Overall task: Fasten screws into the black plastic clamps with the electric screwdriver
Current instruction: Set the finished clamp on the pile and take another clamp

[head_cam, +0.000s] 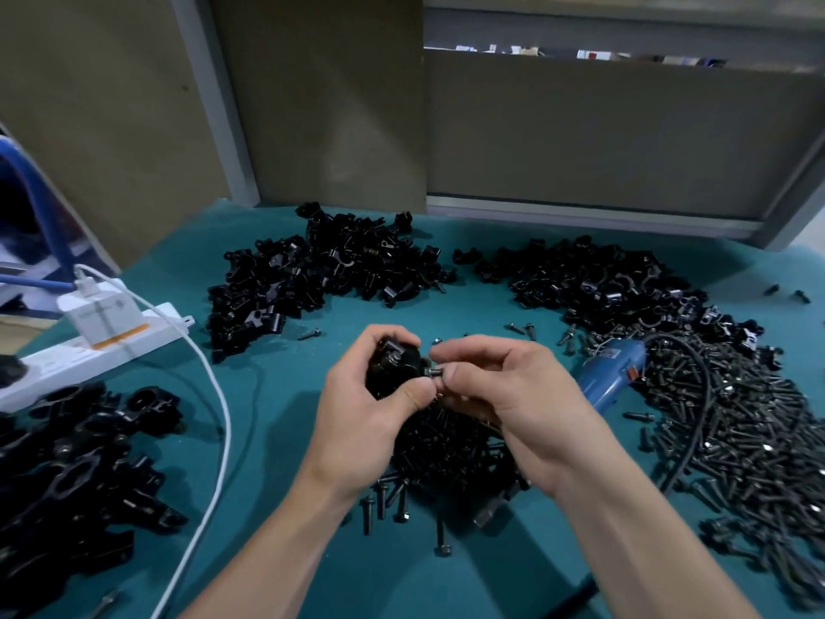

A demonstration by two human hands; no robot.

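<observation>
Left hand [372, 395] grips a clamp [395, 366] above the table's middle, right hand [495, 379] pinches a screw [434, 372] at its hole. Screw could easily cross-thread or drop — it's only finger-started, and the driver [614, 370] lies untouched just right.

left hand [370, 395] bare | right hand [504, 386] bare | nails [418, 396] seemingly short

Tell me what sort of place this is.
Likely a factory assembly bench: heaps of black plastic clamps, a spread of loose screws and a blue electric screwdriver lie on the teal table.
</observation>
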